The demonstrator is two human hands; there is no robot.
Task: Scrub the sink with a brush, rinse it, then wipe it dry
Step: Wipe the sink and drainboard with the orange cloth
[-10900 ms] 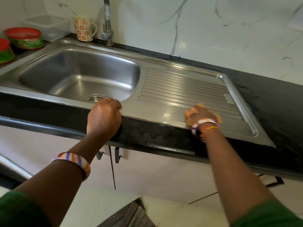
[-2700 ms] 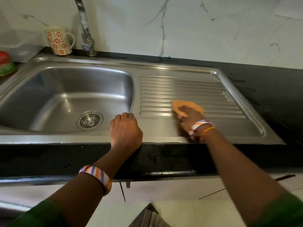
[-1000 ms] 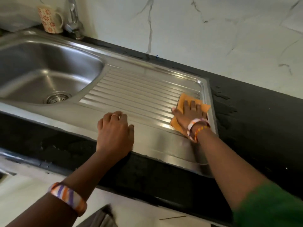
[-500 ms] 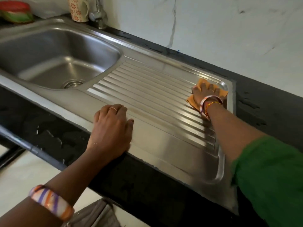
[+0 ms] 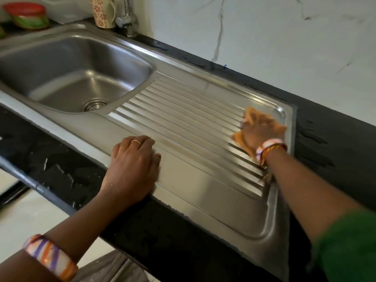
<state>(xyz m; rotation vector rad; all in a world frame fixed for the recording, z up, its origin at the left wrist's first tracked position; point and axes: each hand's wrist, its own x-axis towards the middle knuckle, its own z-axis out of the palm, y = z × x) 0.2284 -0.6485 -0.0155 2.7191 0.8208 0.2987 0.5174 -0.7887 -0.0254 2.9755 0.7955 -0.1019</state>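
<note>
Right hand (image 5: 261, 132) slid its cloth (image 5: 249, 117) farther; left hand (image 5: 133, 167) rests flat.

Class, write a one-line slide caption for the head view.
Right hand presses an orange cloth on the sink's drainboard; left hand rests on its front edge.

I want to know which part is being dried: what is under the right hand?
An orange cloth lies under the right hand, pressed onto the ribbed drainboard near its far corner. The hand hides most of the cloth.
</note>
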